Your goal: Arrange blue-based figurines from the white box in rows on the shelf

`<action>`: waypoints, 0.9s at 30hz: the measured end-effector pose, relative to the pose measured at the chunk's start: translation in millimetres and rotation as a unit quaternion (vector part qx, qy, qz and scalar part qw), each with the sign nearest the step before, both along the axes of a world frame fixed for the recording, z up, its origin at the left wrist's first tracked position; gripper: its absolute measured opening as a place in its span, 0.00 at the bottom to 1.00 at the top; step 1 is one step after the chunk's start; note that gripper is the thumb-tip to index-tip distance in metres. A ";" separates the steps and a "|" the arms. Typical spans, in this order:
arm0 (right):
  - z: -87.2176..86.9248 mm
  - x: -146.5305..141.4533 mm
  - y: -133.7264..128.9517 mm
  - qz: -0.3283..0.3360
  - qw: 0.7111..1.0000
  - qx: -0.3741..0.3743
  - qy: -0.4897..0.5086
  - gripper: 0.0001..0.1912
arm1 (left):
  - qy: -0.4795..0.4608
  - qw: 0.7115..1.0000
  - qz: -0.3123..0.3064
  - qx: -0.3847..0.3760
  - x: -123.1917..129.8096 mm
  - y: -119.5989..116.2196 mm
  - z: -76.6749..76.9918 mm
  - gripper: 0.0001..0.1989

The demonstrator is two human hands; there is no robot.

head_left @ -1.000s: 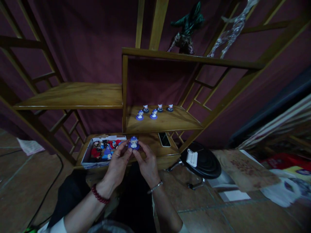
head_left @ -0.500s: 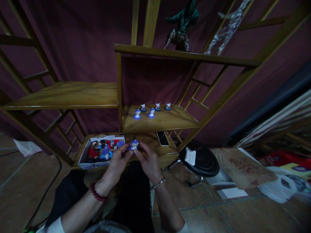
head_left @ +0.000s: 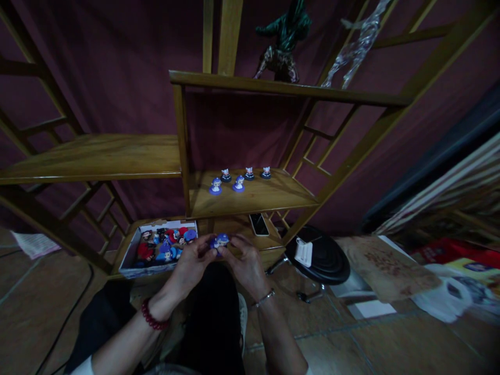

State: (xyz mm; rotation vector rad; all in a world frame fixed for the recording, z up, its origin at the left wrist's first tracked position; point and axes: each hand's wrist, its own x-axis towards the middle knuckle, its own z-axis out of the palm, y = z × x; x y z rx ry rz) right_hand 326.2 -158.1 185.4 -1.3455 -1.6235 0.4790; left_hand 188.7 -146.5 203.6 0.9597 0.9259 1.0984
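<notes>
**Pinching a purple figurine (head_left: 221,240) between both hands, in front of a wooden shelf unit (head_left: 89,153)**

Filling most of the view with the shelf unit, backed by a dark purple-red wall. At its right foot, showing a round black stool (head_left: 330,255) on the tiled floor. On the top ledge, bearing a green-topped statue (head_left: 285,39) and, farther right, a clear, glossy one (head_left: 357,47).

On the low shelf at left, holding an open box (head_left: 148,271) crowded with red, blue, purple and black figurines. Just right of it, closing the left hand (head_left: 191,263) and the right hand (head_left: 248,263) in a light fingertip pinch from either side, thumbs toward the body, barely open beyond the figurine's width. Partly hiding its base with the fingers; appearing tilted rather than upright.

Near the right hand, on the low shelf, lying flat with a dark screen: a phone (head_left: 259,225). Above, on the middle shelf, standing upright and apart: two purple-based figurines (head_left: 238,184) in front, three smaller black-based figurines (head_left: 249,174) behind.
</notes>
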 end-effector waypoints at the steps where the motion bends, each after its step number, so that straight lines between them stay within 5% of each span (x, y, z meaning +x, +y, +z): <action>1: 0.5 0.7 -0.8 -0.001 1.000 -0.001 -0.002 0.08 | 0.007 1.000 0.002 0.007 1.2 -0.1 -0.5 0.15; 7: 0.6 4.2 -5.8 -0.014 1.000 -0.005 -0.005 0.07 | 0.071 0.996 -0.005 0.057 5.4 0.7 -7.2 0.16; 13: 2.4 13.3 -7.5 0.040 0.999 -0.016 0.030 0.07 | 0.018 0.995 -0.097 0.022 5.4 0.0 -3.5 0.14; 19: 4.8 15.9 -4.2 0.038 0.999 -0.018 0.020 0.08 | 0.008 0.992 -0.122 -0.017 4.7 5.1 5.3 0.17; 27: 8.6 20.0 -6.5 0.019 0.996 -0.019 0.080 0.17 | 0.007 0.992 -0.121 0.030 9.7 11.7 10.8 0.18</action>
